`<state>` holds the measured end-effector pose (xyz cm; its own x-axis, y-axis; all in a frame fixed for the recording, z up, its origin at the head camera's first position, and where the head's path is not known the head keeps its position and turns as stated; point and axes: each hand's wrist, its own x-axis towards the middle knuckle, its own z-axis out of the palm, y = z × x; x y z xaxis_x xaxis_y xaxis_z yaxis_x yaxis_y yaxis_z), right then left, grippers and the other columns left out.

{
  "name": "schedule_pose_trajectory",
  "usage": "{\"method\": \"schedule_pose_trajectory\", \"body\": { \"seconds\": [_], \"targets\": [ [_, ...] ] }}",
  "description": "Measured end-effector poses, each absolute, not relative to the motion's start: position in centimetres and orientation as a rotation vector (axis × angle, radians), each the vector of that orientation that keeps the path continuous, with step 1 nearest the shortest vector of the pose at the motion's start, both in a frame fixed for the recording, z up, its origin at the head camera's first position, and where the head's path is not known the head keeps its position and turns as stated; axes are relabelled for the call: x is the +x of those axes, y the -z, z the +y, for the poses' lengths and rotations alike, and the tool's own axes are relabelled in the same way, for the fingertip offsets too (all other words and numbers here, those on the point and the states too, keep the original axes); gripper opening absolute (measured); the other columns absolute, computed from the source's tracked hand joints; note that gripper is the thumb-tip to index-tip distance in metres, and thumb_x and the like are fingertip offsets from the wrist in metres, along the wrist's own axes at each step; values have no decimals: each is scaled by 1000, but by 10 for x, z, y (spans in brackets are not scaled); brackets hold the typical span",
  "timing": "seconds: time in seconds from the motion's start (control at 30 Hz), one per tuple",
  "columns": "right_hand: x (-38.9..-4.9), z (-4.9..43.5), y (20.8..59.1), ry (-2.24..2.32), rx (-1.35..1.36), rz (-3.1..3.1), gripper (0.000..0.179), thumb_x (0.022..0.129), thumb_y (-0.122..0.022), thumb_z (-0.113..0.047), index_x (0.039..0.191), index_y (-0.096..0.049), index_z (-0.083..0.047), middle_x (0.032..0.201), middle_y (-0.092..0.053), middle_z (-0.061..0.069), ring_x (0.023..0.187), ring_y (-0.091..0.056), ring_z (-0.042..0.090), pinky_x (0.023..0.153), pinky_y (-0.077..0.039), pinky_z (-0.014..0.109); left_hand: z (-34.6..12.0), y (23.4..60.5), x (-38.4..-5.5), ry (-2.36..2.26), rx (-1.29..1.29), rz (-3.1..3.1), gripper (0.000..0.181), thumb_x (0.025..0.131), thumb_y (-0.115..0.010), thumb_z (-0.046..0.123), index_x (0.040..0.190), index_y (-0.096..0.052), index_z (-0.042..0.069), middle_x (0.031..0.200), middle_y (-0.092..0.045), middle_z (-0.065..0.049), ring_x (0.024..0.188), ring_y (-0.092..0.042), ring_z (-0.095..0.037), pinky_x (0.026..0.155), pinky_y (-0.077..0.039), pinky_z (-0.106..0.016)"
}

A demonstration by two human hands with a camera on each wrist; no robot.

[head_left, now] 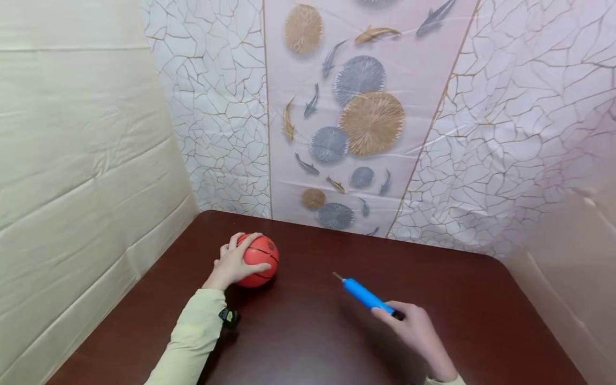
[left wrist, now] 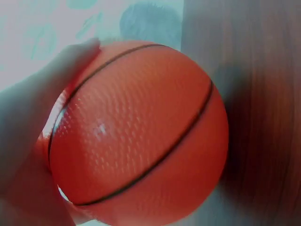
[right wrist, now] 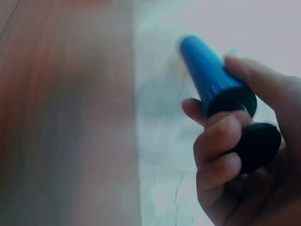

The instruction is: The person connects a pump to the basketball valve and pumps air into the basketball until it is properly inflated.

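A small red-orange basketball with black seams is on the dark table, left of the middle. My left hand grips it from the left side, fingers over the top and thumb across the near face. In the left wrist view the basketball fills the middle. My right hand holds a blue ball pump above the table, its thin needle pointing toward the far left. The right wrist view shows fingers curled between the pump's blue barrel and its black handle.
The brown tabletop has rounded far corners. Behind it hangs a patterned sheet with fish and round shapes. Pale padded panels close in the left and right sides. A black wrist strap sits on the left sleeve.
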<state>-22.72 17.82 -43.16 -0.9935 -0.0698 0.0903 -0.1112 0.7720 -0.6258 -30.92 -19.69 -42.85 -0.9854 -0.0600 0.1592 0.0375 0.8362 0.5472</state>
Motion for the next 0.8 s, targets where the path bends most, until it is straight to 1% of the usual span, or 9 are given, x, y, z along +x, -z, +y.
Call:
{"method": "schedule_pose_trajectory", "body": {
  "seconds": [0.07,0.13,0.23,0.3,0.37,0.47,0.53,0.63,0.8],
  "targets": [
    [-228,195,436,-969,66,-2928,39,84,-71,-47,100,-73,-11,62,-50,-2,57,-44,11,56,-33,25,-200,428,-307,839,-23,-2861,80,74,-78,50,143,-40,37,153,-21,-12,134,-25,-47,90,-32,-70],
    [-232,206,441,-900,75,-2953,45,84,-70,-49,106,-71,-10,64,-50,-3,60,-43,11,58,-32,26,-198,427,-306,812,-74,-2860,81,73,-78,51,143,-42,37,154,-21,-13,134,-24,-48,89,-31,-71],
    [-237,217,448,-838,90,-3005,49,82,-71,-50,110,-70,-10,67,-53,-2,63,-45,12,59,-33,28,-195,425,-305,813,-75,-2848,80,72,-79,51,142,-43,36,154,-22,-13,134,-25,-47,88,-30,-72],
    [-241,224,451,-770,110,-3037,50,82,-72,-49,112,-70,-9,75,-59,-1,67,-47,13,61,-35,29,-195,424,-305,837,-53,-2831,79,71,-79,50,141,-44,36,153,-23,-12,134,-25,-46,89,-31,-71],
    [-245,231,455,-704,132,-3048,49,81,-73,-46,112,-70,-8,84,-65,2,72,-52,15,64,-40,32,-198,424,-304,873,-47,-2807,79,72,-79,48,141,-44,35,153,-25,-11,134,-26,-45,89,-31,-70],
    [-251,241,461,-640,168,-3062,49,81,-74,-45,111,-70,-7,96,-68,6,81,-56,17,70,-46,38,-204,424,-299,918,-63,-2788,77,72,-80,47,140,-46,36,153,-27,-9,134,-28,-44,91,-34,-68],
    [-254,247,464,-632,180,-3063,49,81,-75,-44,111,-70,-6,97,-67,6,83,-58,18,73,-48,40,-208,424,-295,931,-88,-2789,77,72,-81,45,140,-47,35,153,-29,-9,135,-29,-44,91,-35,-69],
    [-256,252,467,-610,199,-3059,47,81,-75,-42,112,-69,-6,93,-63,6,80,-55,18,71,-46,38,-211,423,-291,953,-126,-2800,77,73,-82,42,141,-48,34,155,-29,-10,137,-27,-44,93,-35,-69],
    [-257,251,469,-623,274,-3021,37,81,-76,-33,110,-70,-11,88,-57,5,77,-53,17,68,-43,35,-210,423,-287,952,-161,-2812,82,71,-83,40,143,-45,32,157,-25,-11,141,-21,-44,93,-32,-69]
  ]
}}
